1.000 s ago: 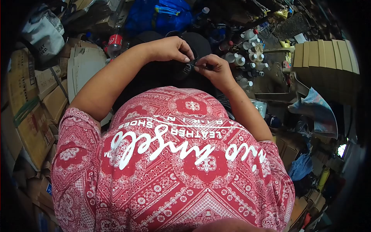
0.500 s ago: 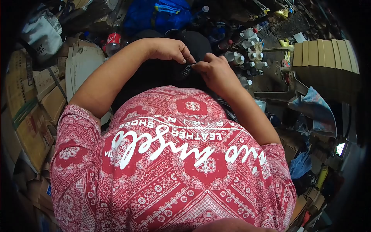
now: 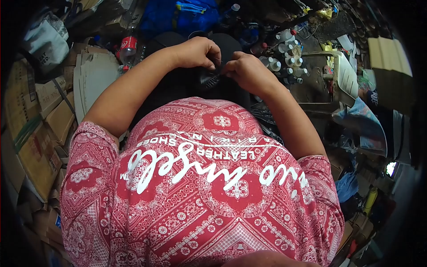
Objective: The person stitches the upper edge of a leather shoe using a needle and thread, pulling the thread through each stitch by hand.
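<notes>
Above my lap, both hands work close together on a small black piece [image 3: 209, 82] with a shiny, ridged or braided-looking surface; its exact kind I cannot make out. My left hand [image 3: 202, 53] is bent over it from the left, thumb and fingers pinched at its upper edge. From the right, my right hand [image 3: 244, 71] has its fingers curled and pinched at the piece's other side. The black piece hangs between and below the fingertips, partly hidden against my dark clothing. My red and white patterned shirt [image 3: 200, 187] fills the lower view.
Several bottles [image 3: 287, 60] stand right of my hands, beside a pale plastic chair [image 3: 347, 78]. A stack of cardboard-like sheets [image 3: 391, 62] is at far right. A blue bag [image 3: 178, 18] lies ahead. A red-labelled bottle [image 3: 128, 49] and cardboard boxes [image 3: 49, 95] are at left.
My hands have moved slightly apart, and more of the black piece shows below them. The cardboard-like stack has shifted right, uncovering the chair.
</notes>
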